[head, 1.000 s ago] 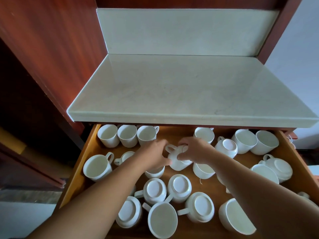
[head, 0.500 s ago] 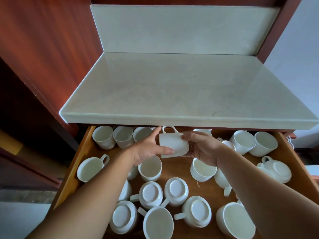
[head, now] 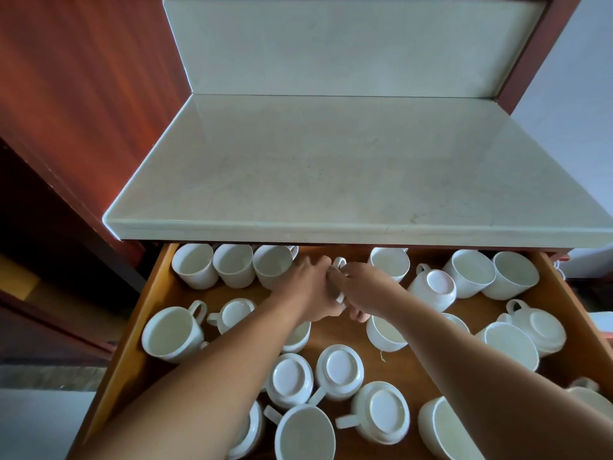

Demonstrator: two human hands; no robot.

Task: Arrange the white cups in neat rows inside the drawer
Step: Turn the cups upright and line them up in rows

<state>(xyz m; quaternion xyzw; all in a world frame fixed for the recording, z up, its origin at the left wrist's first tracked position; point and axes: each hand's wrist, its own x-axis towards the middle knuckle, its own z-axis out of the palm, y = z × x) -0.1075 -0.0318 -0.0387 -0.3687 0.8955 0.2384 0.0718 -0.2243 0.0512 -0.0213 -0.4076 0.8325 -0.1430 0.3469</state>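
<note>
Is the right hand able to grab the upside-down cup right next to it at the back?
Probably, once free. The upside-down cup lies just beside the right hand, with nothing over it. But that hand and the left hand both hold a white cup, so that goes down first.

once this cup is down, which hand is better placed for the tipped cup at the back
Right. The right hand sits just beside the tipped white ceramic cup with its base showing; the left hand is beyond the held white cup, by the upright back-row cups.
</note>
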